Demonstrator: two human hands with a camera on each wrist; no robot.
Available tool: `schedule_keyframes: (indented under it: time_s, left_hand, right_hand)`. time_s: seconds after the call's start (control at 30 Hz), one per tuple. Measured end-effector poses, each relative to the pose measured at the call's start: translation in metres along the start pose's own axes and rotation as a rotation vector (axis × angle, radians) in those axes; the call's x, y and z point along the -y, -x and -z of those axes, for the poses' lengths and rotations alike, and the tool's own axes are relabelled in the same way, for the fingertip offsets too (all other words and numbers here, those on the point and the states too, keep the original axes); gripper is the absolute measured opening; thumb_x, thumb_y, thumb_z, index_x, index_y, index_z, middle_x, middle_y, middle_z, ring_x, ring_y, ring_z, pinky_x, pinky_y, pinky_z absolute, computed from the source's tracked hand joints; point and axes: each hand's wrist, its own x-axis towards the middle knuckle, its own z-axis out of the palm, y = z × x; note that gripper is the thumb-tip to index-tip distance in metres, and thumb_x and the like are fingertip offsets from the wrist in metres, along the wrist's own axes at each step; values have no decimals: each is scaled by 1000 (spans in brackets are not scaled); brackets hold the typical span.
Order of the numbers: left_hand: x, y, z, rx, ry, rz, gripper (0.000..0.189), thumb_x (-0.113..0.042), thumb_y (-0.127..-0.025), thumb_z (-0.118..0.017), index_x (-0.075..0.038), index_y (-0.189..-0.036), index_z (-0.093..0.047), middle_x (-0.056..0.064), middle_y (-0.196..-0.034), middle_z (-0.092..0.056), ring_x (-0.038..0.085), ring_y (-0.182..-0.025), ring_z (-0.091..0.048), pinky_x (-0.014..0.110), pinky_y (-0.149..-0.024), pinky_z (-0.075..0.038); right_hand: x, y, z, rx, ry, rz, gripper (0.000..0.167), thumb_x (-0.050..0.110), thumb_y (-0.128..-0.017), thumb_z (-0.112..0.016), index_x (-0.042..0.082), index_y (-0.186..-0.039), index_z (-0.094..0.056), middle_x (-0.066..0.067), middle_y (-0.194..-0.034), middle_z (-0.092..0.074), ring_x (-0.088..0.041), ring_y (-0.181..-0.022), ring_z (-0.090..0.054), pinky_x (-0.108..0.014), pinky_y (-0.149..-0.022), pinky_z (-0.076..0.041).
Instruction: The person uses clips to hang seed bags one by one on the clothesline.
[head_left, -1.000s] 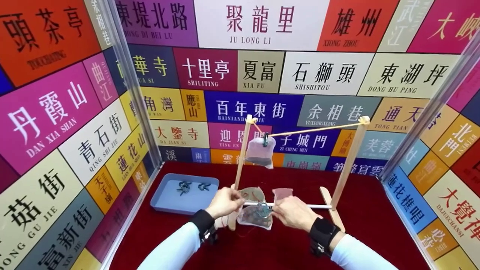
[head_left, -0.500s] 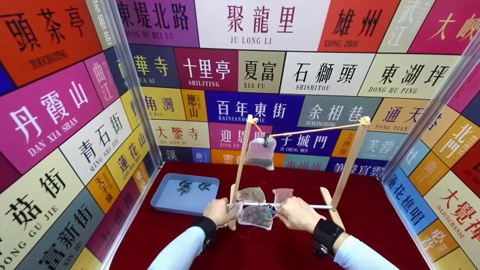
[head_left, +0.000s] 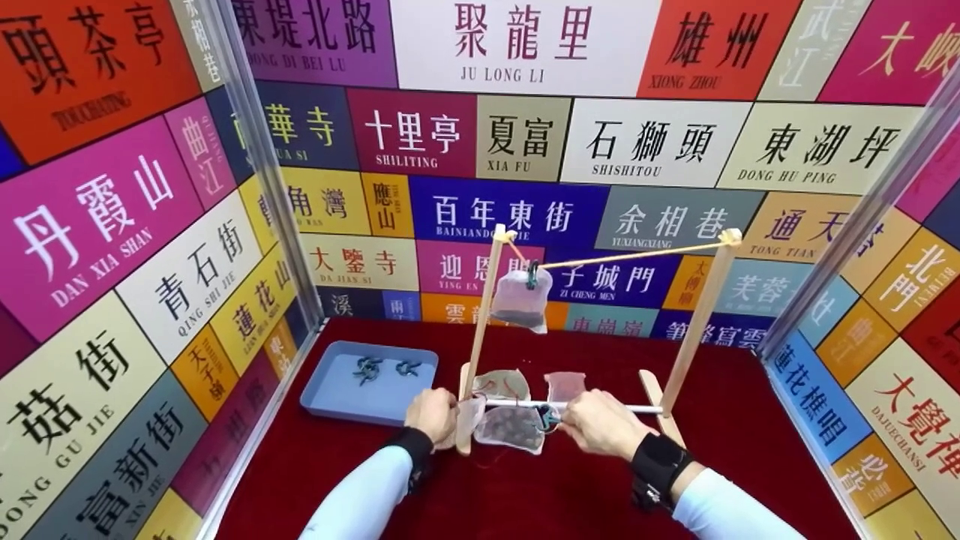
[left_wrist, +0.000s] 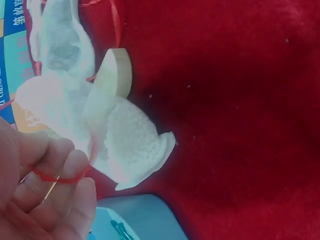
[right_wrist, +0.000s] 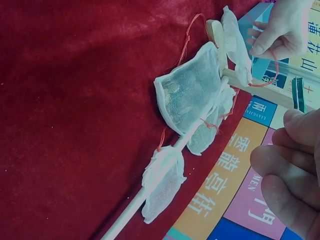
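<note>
My left hand (head_left: pixel 433 418), beside the frame's left foot, grips the red drawstring of a white mesh pouch (left_wrist: pixel 132 142). In the left wrist view the string runs across the curled fingers, and the pouch hangs beside them with pale filling in its lower end. Over the white rod, my right hand (head_left: pixel 604 425) pinches a dark green clip (right_wrist: pixel 298 95) at its fingertips. Three more pouches lie along the rod: a dark-filled pouch (head_left: pixel 510 430) in front, a greenish pouch (head_left: pixel 502 385) behind, and a pinkish pouch (head_left: pixel 566 385) near my right hand.
A wooden post (head_left: pixel 487 315) and a second post (head_left: pixel 701 322) carry a yellow cord (head_left: pixel 637 255); one clipped pouch (head_left: pixel 520 300) hangs from it. The white rod (head_left: pixel 634 409) joins the posts low down. At left, a blue tray (head_left: pixel 319 409) holds green clips (head_left: pixel 367 369).
My left hand has drawn left and slightly down, bringing its pouch up beside the left post. My right hand has shifted slightly right, and the clip in it has turned.
</note>
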Motion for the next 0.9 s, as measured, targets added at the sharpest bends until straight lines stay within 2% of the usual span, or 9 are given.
schedule_keyframes:
  time_s: [0.1,0.23,0.3,0.4,0.43,0.53,0.63,0.77,0.9]
  left_hand:
    - [1,0,3,-18,41,-3,16,-18,-97,-83,-11,-83,-85,12,-87,-84,39,-82,-80,52,-71,-65]
    - [-2,4,-1,-7,140,0,40,-41,-99,-81,-9,-75,-81,11,-75,-80,33,-71,-75,47,-64,-61]
    - [-4,6,-7,19,167,31,48,-55,-94,-83,-9,-80,-80,9,-75,-78,30,-71,-73,45,-64,-59]
    - [-8,11,-17,31,106,68,59,-63,-83,-91,-7,-98,-78,11,-85,-78,31,-80,-75,48,-70,-62]
    - [-11,11,-21,25,69,75,63,-63,-79,-94,-7,-104,-77,12,-89,-78,33,-83,-76,50,-73,-64]
    - [-18,11,-34,-46,-43,83,62,-54,-81,-96,-5,-112,-76,15,-96,-77,38,-88,-78,55,-76,-66]
    - [-19,7,-40,-111,-80,93,39,-36,-89,-90,-6,-110,-78,16,-95,-78,40,-86,-79,56,-74,-66]
    - [-18,-3,-31,-116,-61,104,12,-18,-94,-82,-8,-101,-81,18,-93,-82,43,-84,-81,58,-71,-66]
    - [-19,-8,-18,-88,-38,76,6,-15,-95,-79,-9,-93,-81,19,-92,-83,44,-85,-81,59,-70,-66]
  right_hand:
    - [-1,-1,2,15,-4,-26,39,19,-90,-90,20,-62,-62,9,-55,-57,-7,-48,-51,-30,-46,-44]
    - [1,-3,1,41,-20,-33,35,18,-91,-88,20,-64,-65,9,-56,-59,-9,-50,-56,-33,-48,-48]
    - [2,-2,-1,58,-30,-36,34,18,-90,-88,21,-64,-67,9,-56,-61,-10,-50,-57,-33,-49,-49]
    - [6,-1,-4,71,-50,-47,34,18,-89,-88,21,-62,-68,9,-55,-60,-12,-50,-58,-35,-50,-49]
    - [6,0,-4,73,-54,-53,34,18,-89,-89,21,-62,-68,9,-54,-59,-12,-50,-57,-35,-50,-49]
    - [7,2,-3,77,-72,-70,35,17,-87,-90,20,-61,-67,9,-53,-59,-12,-50,-55,-35,-50,-47]
    - [6,0,0,99,-73,-72,33,18,-87,-90,19,-62,-69,8,-54,-61,-12,-50,-55,-35,-49,-48]
    - [3,-3,6,125,-65,-86,31,18,-89,-90,20,-65,-70,8,-56,-62,-11,-50,-56,-33,-49,-48]
    - [-2,-3,19,125,-42,-122,33,19,-92,-89,19,-67,-68,6,-57,-58,-11,-51,-54,-32,-49,-45]
